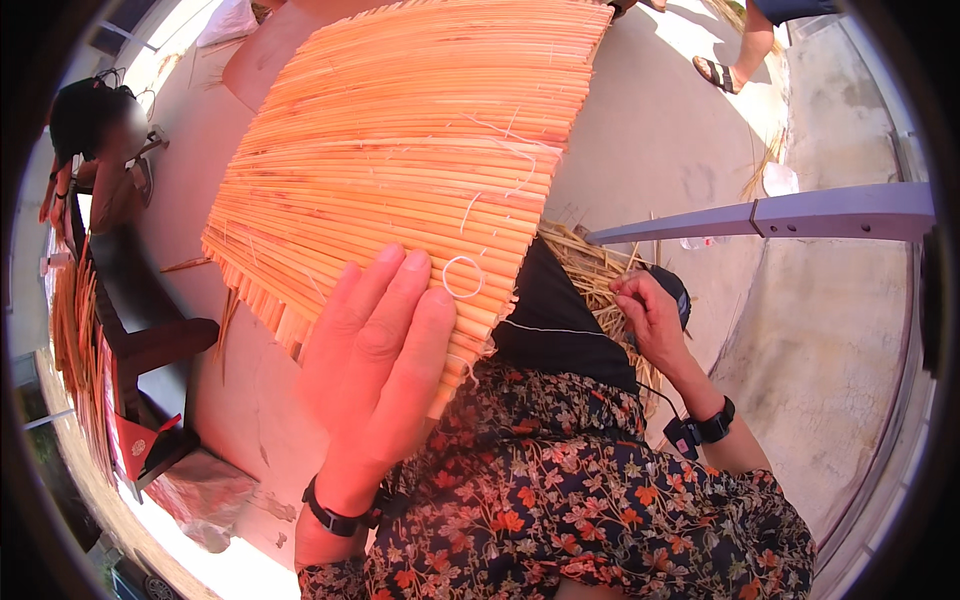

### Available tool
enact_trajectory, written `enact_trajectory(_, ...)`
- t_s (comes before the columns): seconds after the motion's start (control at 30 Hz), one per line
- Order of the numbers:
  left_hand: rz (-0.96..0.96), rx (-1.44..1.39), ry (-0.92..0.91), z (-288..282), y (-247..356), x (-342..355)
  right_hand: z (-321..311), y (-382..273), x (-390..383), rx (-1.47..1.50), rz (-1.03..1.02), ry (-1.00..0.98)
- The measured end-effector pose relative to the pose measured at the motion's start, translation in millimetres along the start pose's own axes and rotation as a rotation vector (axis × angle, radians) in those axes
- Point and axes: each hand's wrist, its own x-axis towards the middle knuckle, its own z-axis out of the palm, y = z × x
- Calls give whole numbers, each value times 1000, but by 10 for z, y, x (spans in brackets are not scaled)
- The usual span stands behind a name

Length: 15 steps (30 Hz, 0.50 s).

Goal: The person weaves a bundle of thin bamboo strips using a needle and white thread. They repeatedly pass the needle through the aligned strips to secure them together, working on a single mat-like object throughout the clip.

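Two bare hands are at work in the head view. The left hand [385,345] lies flat, fingers extended, on the near end of a reed panel [380,150], which spreads out ahead of the person, its near edge by the lap. The right hand [650,315] is off to the side, thumb and fingertips pinched together — I cannot tell whether a needle or the white thread [552,329] sits between them. That thread runs from the panel's edge toward this hand, and a slack loop [444,277] lies just beside the left fingers. Stitching the reeds seems the step in hand; drawing up that slack would call for a firm left palm — and a steady, even pull.
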Motion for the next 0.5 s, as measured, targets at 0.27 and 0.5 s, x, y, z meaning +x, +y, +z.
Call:
enact_trajectory(0.27,-13,15,-11,27,22,-2,337,-1495,911,1625,426,-448)
enact_trajectory(0.5,-11,33,-37,73,44,-7,405,-1256,1005,1871,434,88)
